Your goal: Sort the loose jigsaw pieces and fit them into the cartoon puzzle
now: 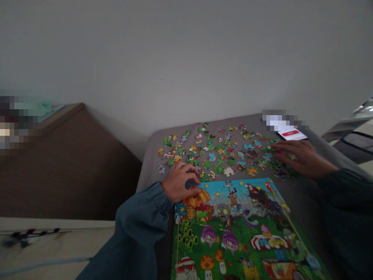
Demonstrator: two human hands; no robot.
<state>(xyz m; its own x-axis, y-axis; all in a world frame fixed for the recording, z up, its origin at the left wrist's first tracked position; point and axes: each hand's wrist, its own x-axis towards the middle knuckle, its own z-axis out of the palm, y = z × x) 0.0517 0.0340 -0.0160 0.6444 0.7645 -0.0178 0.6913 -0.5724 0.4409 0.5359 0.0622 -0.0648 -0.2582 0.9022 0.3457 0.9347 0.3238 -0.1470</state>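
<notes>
A puzzle board (233,217) with a bright cartoon picture lies flat in front of me. Beyond it, many loose jigsaw pieces (215,149) are scattered on a grey cloth. My left hand (182,181) rests at the board's far left corner, thumb over the printed pumpkin and fingers apart near the closest pieces; I see nothing in it. Over the right side of the pieces, my right hand (304,157) reaches in with fingers stretched out. Its fingertips are among the pieces and partly cover them, and no held piece shows.
A lit phone (293,134), partly blurred out, lies at the cloth's far right. The cloth-covered table (155,144) stands against a pale wall (180,70). To the left is a dark brown cabinet (72,167) with blurred items on top. A cable (46,265) runs along the lower left.
</notes>
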